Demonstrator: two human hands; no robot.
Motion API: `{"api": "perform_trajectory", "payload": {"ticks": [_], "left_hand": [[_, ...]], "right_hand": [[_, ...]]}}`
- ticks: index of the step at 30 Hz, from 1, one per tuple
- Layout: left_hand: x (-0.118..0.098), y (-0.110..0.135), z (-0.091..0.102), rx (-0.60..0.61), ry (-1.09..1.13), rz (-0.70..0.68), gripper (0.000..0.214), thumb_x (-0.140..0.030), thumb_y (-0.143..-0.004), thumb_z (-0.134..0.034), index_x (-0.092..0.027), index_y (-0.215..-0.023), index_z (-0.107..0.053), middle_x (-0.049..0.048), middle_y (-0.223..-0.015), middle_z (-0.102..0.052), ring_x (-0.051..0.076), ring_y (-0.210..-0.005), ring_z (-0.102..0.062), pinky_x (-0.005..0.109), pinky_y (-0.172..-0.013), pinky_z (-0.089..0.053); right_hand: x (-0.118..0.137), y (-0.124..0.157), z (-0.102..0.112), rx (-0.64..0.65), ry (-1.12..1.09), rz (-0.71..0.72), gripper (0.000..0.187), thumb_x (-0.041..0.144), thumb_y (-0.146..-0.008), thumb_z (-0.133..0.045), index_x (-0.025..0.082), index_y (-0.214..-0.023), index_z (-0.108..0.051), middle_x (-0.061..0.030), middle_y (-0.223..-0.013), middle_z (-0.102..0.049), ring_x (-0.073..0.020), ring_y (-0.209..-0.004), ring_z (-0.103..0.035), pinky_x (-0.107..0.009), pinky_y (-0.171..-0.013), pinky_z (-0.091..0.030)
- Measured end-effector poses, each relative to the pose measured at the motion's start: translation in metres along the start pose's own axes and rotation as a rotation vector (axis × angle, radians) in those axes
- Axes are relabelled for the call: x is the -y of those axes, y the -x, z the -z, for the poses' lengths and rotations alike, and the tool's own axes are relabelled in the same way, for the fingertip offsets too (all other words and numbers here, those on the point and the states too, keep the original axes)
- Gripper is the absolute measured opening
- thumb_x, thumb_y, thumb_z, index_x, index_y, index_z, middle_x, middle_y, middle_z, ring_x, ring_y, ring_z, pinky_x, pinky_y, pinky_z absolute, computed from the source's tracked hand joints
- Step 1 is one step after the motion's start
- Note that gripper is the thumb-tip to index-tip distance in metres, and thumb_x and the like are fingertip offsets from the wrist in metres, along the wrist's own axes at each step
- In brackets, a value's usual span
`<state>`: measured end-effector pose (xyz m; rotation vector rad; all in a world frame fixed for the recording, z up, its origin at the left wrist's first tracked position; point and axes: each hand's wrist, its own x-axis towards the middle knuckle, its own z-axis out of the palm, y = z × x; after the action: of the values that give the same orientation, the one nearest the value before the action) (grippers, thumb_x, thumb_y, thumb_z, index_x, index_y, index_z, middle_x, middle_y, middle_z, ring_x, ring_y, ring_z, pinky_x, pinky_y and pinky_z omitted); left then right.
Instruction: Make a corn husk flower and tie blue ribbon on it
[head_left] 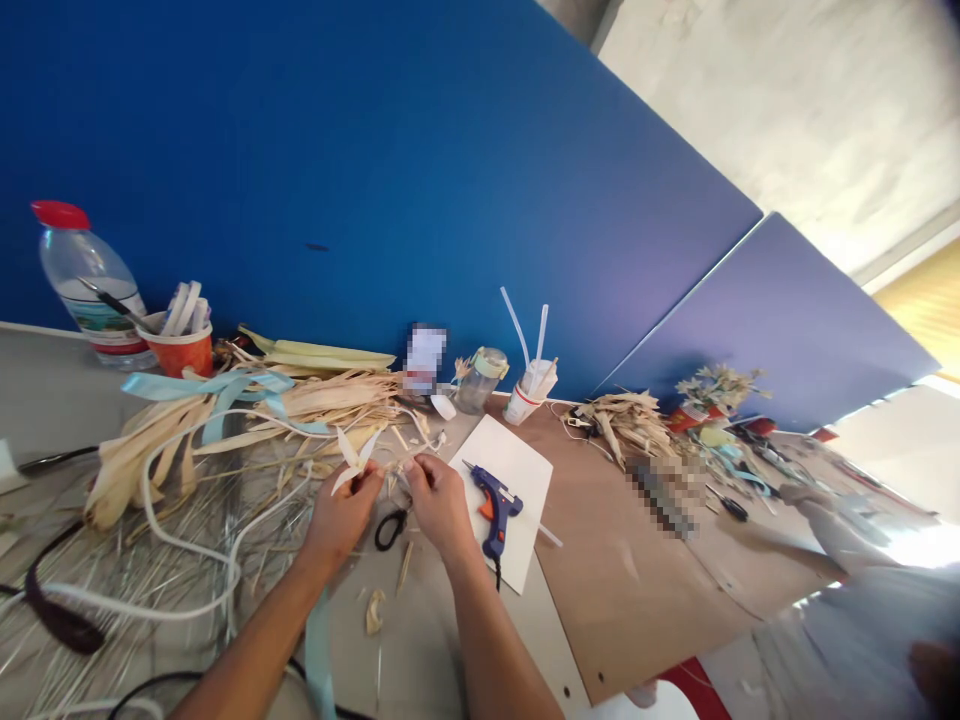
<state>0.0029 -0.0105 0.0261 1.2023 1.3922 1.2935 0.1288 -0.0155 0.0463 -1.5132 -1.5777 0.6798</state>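
My left hand (341, 522) is closed, pinching a pale flower (351, 458) with pointed petals that looks made of corn husk. Close beside it, the fingertips of my right hand (439, 502) are pressed together at a thin, light-coloured piece between the two hands; what exactly they grip is too small to make out. Black-handled scissors (391, 530) lie on the table just below, their blades partly hidden. To the right of my right hand, a blue glue gun (496, 508) with an orange trigger rests on a white board (491, 448).
Dried corn husks (352, 397) and light blue ribbon (247, 383) lie at the back left. A white cord (199, 548) loops over scattered straw. Along the blue partition stand a bottle (90, 285), cups and a jar (480, 380). A co-worker's arm (825, 525) reaches in at far right.
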Motion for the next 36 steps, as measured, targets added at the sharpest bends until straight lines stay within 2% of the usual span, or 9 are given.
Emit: {"api": "perform_trajectory", "payload": {"ticks": [3,6,10,14,19,27,33,36], "left_hand": [[-0.005,0.003,-0.001,0.036,-0.059,0.0,0.024,-0.043,-0.065,-0.054,-0.02,-0.06,-0.053,-0.0023,-0.054,-0.048,0.015,-0.057,-0.044,0.025,-0.056,-0.039],[-0.012,0.007,-0.002,0.045,-0.095,-0.006,0.024,-0.043,-0.064,-0.053,-0.02,-0.059,-0.052,-0.0018,-0.054,-0.049,0.016,-0.056,-0.045,0.025,-0.055,-0.04],[-0.017,0.01,-0.001,0.074,-0.152,-0.027,0.025,-0.044,-0.065,-0.05,-0.02,-0.059,-0.053,-0.0011,-0.055,-0.052,0.017,-0.058,-0.049,0.026,-0.057,-0.042],[-0.01,0.009,0.003,0.158,-0.207,-0.148,0.028,-0.043,-0.073,-0.046,-0.02,-0.058,-0.052,-0.0009,-0.057,-0.052,0.016,-0.059,-0.049,0.026,-0.061,-0.044],[-0.001,0.007,0.006,0.185,-0.302,-0.236,0.028,-0.039,-0.078,-0.045,-0.019,-0.068,-0.061,0.0016,-0.066,-0.062,0.018,-0.068,-0.057,0.027,-0.07,-0.046],[-0.009,0.007,0.007,0.166,-0.255,-0.226,0.026,-0.037,-0.073,-0.047,-0.019,-0.065,-0.064,0.0017,-0.065,-0.065,0.019,-0.065,-0.059,0.026,-0.066,-0.047],[0.005,0.004,0.008,0.192,-0.184,-0.161,0.028,-0.042,-0.073,-0.048,-0.019,-0.064,-0.061,0.0008,-0.06,-0.06,0.018,-0.062,-0.055,0.025,-0.063,-0.045],[0.008,0.002,0.008,0.204,-0.153,-0.143,0.026,-0.041,-0.072,-0.051,-0.019,-0.063,-0.06,-0.0014,-0.056,-0.056,0.016,-0.057,-0.052,0.024,-0.059,-0.042]], "right_hand": [[0.002,0.0,0.0,-0.052,0.118,-0.055,0.042,0.044,-0.086,-0.043,0.017,-0.057,-0.057,0.0009,-0.053,-0.05,-0.0128,-0.053,-0.042,-0.025,-0.051,-0.029],[0.0,-0.002,0.002,-0.065,0.159,-0.163,0.046,0.045,-0.086,-0.042,0.017,-0.055,-0.059,0.0,-0.048,-0.048,-0.013,-0.048,-0.041,-0.026,-0.05,-0.028],[-0.004,-0.004,0.009,0.081,-0.077,-0.242,0.05,0.049,-0.087,-0.041,0.016,-0.055,-0.062,0.0031,-0.042,-0.04,-0.0098,-0.041,-0.036,-0.024,-0.047,-0.027],[-0.01,-0.005,0.015,0.263,-0.37,-0.335,0.053,0.054,-0.086,-0.042,0.016,-0.053,-0.058,0.0064,-0.036,-0.03,-0.0067,-0.034,-0.023,-0.023,-0.04,-0.018],[-0.014,-0.006,0.019,0.396,-0.517,-0.453,0.051,0.057,-0.082,-0.047,0.017,-0.05,-0.055,0.0065,-0.033,-0.029,-0.006,-0.032,-0.018,-0.023,-0.037,-0.01],[-0.017,-0.008,0.022,0.47,-0.677,-0.565,0.055,0.061,-0.078,-0.05,0.017,-0.045,-0.051,0.0075,-0.034,-0.025,-0.0049,-0.032,-0.017,-0.021,-0.038,-0.011],[-0.021,-0.007,0.025,0.44,-0.778,-0.607,0.057,0.064,-0.073,-0.056,0.016,-0.044,-0.05,0.0084,-0.031,-0.025,-0.0034,-0.03,-0.018,-0.019,-0.036,-0.012],[-0.022,-0.008,0.029,0.457,-0.825,-0.632,0.058,0.063,-0.075,-0.055,0.015,-0.043,-0.049,0.0087,-0.03,-0.025,-0.0024,-0.029,-0.017,-0.018,-0.036,-0.011]]}}
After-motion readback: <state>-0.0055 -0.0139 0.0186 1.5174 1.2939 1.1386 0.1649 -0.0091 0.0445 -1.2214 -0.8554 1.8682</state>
